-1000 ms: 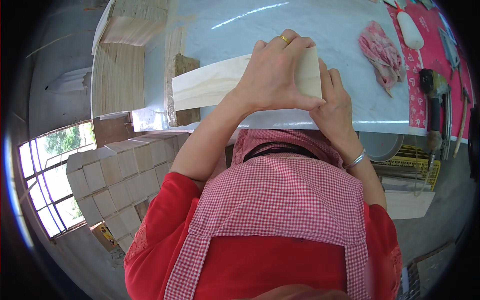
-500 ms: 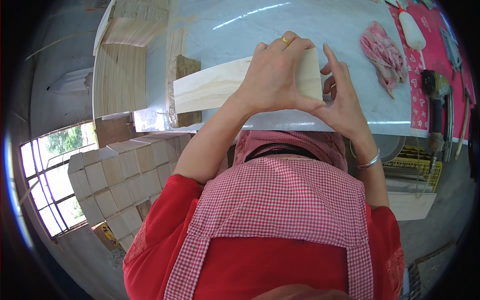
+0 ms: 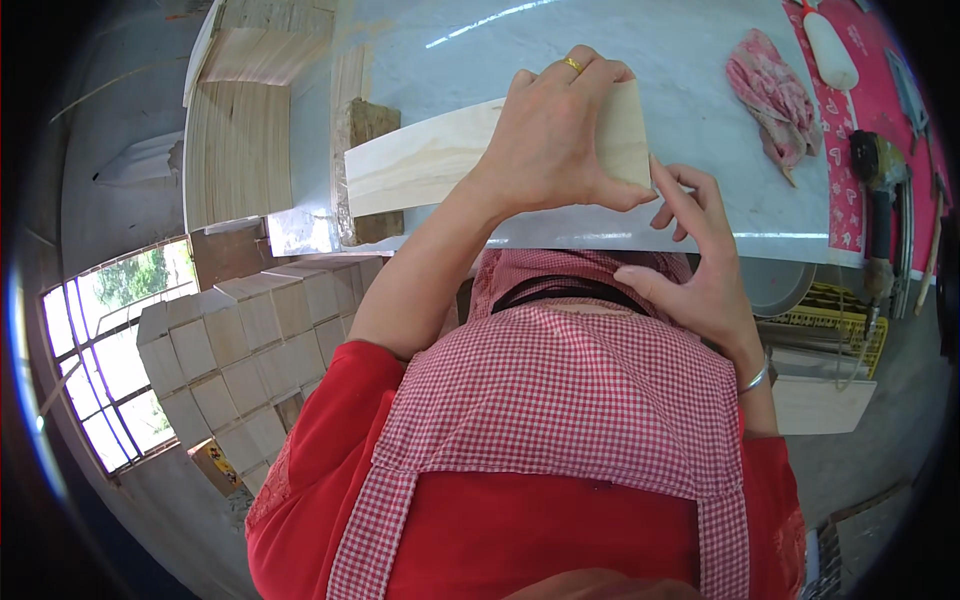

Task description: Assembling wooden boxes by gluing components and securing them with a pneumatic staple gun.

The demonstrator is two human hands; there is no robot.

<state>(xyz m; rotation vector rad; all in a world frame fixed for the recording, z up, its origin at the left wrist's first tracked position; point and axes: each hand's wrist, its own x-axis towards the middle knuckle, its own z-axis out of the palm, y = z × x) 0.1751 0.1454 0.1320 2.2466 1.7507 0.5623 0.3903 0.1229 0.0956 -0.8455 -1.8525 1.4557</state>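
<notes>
A pale wooden board (image 3: 420, 155) lies across the table, its left end on a rough wooden block (image 3: 370, 128). My left hand (image 3: 555, 135) spans the board near its right end, the thumb at the near edge and the fingers over the far edge. A gold ring shows on one of its fingers. Just off the board's near right corner is my right hand (image 3: 695, 250), its thumb and fingers spread apart with nothing between them. One of its fingertips is close to that corner; whether it touches I cannot tell.
Stacked wooden boards (image 3: 238, 155) stand at the table's left. A crumpled pink cloth (image 3: 772, 100), a white squeeze bottle (image 3: 830, 52) and a power tool (image 3: 878, 165) lie to the right. Below the table are piled wooden pieces (image 3: 245, 350) and a yellow basket (image 3: 835, 315).
My right hand has moved down and toward me, away from the board's right end, and its thumb has swung wide. My left hand keeps its grip on the board.
</notes>
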